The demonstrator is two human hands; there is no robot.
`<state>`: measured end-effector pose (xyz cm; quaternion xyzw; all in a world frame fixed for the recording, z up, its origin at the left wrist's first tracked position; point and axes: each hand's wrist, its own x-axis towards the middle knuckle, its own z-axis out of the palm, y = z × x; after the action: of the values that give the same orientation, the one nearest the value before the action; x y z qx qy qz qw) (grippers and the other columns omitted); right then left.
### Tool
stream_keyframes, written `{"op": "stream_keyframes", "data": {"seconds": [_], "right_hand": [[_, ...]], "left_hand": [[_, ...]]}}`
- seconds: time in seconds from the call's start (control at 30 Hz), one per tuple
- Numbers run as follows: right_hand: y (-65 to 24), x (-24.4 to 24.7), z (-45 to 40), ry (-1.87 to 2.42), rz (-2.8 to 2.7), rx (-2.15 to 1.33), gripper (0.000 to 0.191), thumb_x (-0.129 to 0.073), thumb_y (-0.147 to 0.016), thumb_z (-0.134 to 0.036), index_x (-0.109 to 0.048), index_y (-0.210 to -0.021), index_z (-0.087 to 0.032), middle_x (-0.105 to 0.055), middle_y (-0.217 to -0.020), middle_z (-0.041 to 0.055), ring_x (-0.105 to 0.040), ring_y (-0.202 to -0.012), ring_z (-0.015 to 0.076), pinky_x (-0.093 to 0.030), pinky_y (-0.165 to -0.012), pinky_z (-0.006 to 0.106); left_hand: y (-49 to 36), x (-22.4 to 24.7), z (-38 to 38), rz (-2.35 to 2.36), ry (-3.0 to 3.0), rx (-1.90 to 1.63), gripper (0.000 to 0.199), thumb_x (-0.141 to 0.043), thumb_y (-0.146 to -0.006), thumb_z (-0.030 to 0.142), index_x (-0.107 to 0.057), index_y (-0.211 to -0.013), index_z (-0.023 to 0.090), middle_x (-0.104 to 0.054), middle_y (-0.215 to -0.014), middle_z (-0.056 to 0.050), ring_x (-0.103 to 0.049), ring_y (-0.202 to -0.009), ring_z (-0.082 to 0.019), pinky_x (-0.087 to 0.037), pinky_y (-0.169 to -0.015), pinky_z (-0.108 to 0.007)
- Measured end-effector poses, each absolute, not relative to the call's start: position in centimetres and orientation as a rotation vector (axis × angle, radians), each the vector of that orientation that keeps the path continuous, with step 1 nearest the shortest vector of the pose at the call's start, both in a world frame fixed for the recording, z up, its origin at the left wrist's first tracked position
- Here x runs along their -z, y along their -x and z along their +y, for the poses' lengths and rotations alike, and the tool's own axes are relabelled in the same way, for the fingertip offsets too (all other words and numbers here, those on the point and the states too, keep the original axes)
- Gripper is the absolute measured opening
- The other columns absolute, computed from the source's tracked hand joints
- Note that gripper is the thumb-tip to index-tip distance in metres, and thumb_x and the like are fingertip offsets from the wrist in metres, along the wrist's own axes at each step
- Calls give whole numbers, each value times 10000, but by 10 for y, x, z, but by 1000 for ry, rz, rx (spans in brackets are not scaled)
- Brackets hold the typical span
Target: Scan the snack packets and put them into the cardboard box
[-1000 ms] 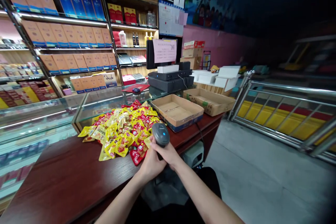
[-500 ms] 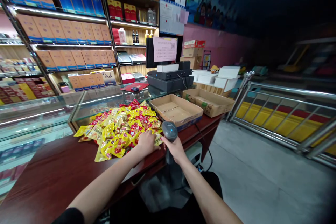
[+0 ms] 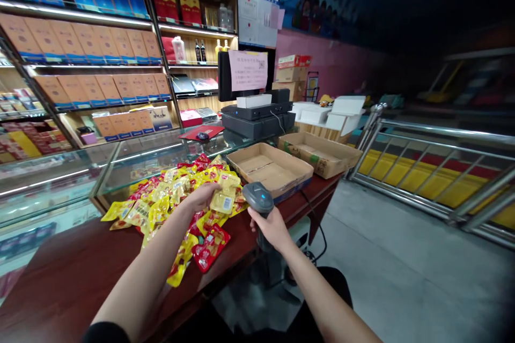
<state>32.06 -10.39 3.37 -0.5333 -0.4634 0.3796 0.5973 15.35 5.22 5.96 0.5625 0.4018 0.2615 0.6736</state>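
My left hand (image 3: 203, 196) is closed on the edge of a pale gold snack packet (image 3: 225, 193), whose barcode label shows on its lower part. Under and around it spreads a heap of yellow and red snack packets (image 3: 161, 213) on the dark red wooden desk (image 3: 68, 270). A red packet (image 3: 211, 247) lies flat at the near side of the heap. My right hand (image 3: 270, 228) wraps round the handle of a dark grey barcode scanner (image 3: 258, 198), held upright beside the gold packet, with a blue light on its top.
Two shallow cardboard trays (image 3: 277, 191) (image 3: 336, 169) stand behind the scanner. Further back are a monitor (image 3: 223, 77) with a pink paper sheet and a black cash drawer (image 3: 257, 124). A glass display counter (image 3: 137, 155) adjoins the desk's left. A metal railing (image 3: 434, 128) stands right.
My left hand has lifted a gold packet from the heap. The red packet and some yellow ones have slid toward the desk's near edge. The scanner stays in my right hand.
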Motion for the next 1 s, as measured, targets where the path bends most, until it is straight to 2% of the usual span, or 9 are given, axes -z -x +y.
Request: {"op": "stream_keyframes", "data": {"seconds": [0.13, 0.27, 0.4, 0.53, 0.63, 0.77, 1.0], "right_hand": [[-315, -30, -87, 1291, -1088, -834, 306, -637, -733, -447, -543, -798, -163, -542, -469, -29, -514, -387, 127, -435, -410, 233], [-304, -35, -74, 1284, -1022, -923, 307, -627, -733, -431, -546, -872, -169, -582, -536, -16, -575, -448, 154, -502, -449, 270], [-293, -40, -69, 1301, -1065, -941, 278, -610, -743, -422, -566, -876, -181, -633, -652, 18, -627, -506, 178, -504, -442, 272], [-291, -39, -66, 1381, -1132, -802, 212, -579, -762, -401, -591, -768, -189, -601, -542, 1, -577, -440, 157, -470, -448, 259], [-293, -40, -60, 1426, -1120, -689, 196, -581, -748, -374, -625, -743, -183, -588, -490, 0, -573, -464, 165, -469, -494, 264], [-296, -42, -51, 1464, -1085, -640, 230, -588, -724, -369, -661, -820, -173, -612, -510, 4, -605, -548, 189, -473, -528, 266], [-291, -38, -47, 1469, -1117, -711, 202, -585, -728, -378, -652, -765, -191, -627, -543, 7, -600, -560, 181, -466, -530, 262]], "left_hand": [[-168, -49, 72, 744, -1119, -655, 359, -779, -626, 315, -660, -902, 118, -709, -821, -93, -675, -707, -198, -538, -686, -318], [-183, -43, 92, 723, -1197, -759, 434, -793, -610, 370, -672, -953, 133, -718, -847, -81, -676, -698, -200, -539, -664, -321], [-191, -47, 107, 652, -1235, -810, 466, -787, -619, 374, -675, -995, 123, -718, -928, -99, -679, -779, -215, -532, -725, -324], [-198, -53, 118, 600, -1215, -827, 456, -793, -606, 364, -680, -982, 131, -720, -917, -85, -676, -818, -222, -522, -783, -343], [-201, -55, 124, 633, -1161, -819, 448, -814, -573, 348, -683, -940, 127, -722, -878, -82, -678, -782, -216, -523, -771, -342], [-201, -53, 126, 637, -1130, -823, 455, -821, -564, 342, -684, -936, 118, -722, -861, -87, -678, -766, -220, -524, -763, -348], [-182, -51, 112, 633, -1163, -900, 463, -784, -615, 383, -680, -990, 131, -716, -928, -90, -672, -809, -223, -518, -772, -345]]}}
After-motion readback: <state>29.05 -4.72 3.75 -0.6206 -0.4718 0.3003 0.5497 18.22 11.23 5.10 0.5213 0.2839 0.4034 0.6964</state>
